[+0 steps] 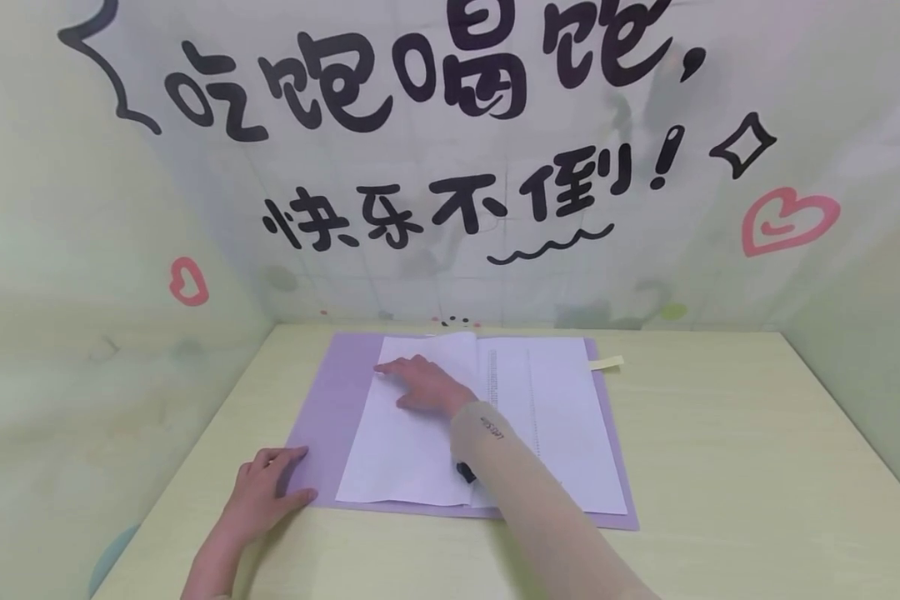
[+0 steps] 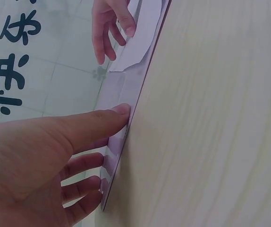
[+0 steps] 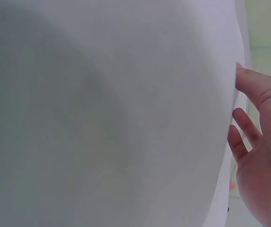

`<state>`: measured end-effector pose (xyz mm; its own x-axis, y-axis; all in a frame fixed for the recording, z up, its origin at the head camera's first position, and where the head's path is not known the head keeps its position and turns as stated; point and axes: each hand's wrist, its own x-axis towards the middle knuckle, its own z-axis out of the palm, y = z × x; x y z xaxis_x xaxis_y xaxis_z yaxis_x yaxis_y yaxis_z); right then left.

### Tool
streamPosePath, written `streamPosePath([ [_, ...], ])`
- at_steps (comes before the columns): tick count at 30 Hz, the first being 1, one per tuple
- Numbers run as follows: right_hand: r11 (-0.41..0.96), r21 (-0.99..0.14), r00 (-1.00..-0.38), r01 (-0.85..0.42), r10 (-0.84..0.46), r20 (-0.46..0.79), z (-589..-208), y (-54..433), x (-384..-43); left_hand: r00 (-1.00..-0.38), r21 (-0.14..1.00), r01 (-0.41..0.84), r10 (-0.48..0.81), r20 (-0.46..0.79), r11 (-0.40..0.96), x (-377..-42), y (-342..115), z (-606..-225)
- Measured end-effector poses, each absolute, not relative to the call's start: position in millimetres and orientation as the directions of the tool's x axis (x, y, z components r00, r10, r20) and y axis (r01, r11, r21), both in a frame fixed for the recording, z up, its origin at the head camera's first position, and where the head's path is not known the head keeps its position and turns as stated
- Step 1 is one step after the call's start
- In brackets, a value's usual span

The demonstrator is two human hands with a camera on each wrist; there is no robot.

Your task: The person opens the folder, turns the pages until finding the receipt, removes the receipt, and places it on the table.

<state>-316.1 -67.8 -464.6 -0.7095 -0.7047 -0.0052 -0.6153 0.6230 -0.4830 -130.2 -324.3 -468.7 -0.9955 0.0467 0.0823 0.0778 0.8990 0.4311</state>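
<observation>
A purple folder (image 1: 337,400) lies spread on the table with white paper sheets in it. My left hand (image 1: 258,500) rests at the lower left corner of its cover, thumb and fingers spread and loosely bent. Reaching across the sheets, my right hand (image 1: 431,390) has its fingers extended at the outer edge of the turned left page (image 1: 397,450). In the right wrist view that white page (image 3: 140,118) fills most of the picture, and a fingertip of the right hand (image 3: 263,132) is partly hidden behind its edge. The right page (image 1: 570,417) has columns of small print.
A pale yellow tab (image 1: 607,363) sticks out past the folder's right edge. Light wood table (image 1: 757,450) extends on both sides. Behind it stands a pale wall (image 1: 390,283) with large black characters, and side panels flank the table. A small black object (image 1: 465,472) shows under the right sleeve.
</observation>
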Motion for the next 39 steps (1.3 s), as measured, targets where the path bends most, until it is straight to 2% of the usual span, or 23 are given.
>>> streamPosePath([
  [12, 0.668, -0.392, -0.696, -0.633, -0.712, -0.090, -465.0, -68.5, -316.9, -0.996, 0.414, 0.075, 0.050, 0.070, 0.907, -131.5, -325.5, -471.4],
  [22, 0.675, -0.345, -0.679, -0.653, -0.723, -0.128, -459.8, -67.6, -316.8, -0.998, 0.366, 0.058, 0.058, 0.009, 0.929, -132.9, -310.9, -452.9],
  [30, 0.671, -0.341, -0.674, -0.658, -0.727, -0.130, -459.5, -67.3, -317.0, -0.984, 0.439, 0.159, 0.108, 0.140, 0.884, -133.9, -292.1, -446.1],
  [34, 0.672, -0.349, -0.676, -0.653, -0.725, -0.133, -458.8, -67.2, -316.4, -0.955, 0.464, 0.287, 0.209, 0.212, 0.838, -137.0, -280.1, -448.2],
  [39, 0.671, -0.355, -0.675, -0.651, -0.725, -0.134, -457.7, -67.1, -315.6, -0.903, 0.431, 0.426, 0.346, 0.254, 0.795, -138.4, -275.4, -456.2],
])
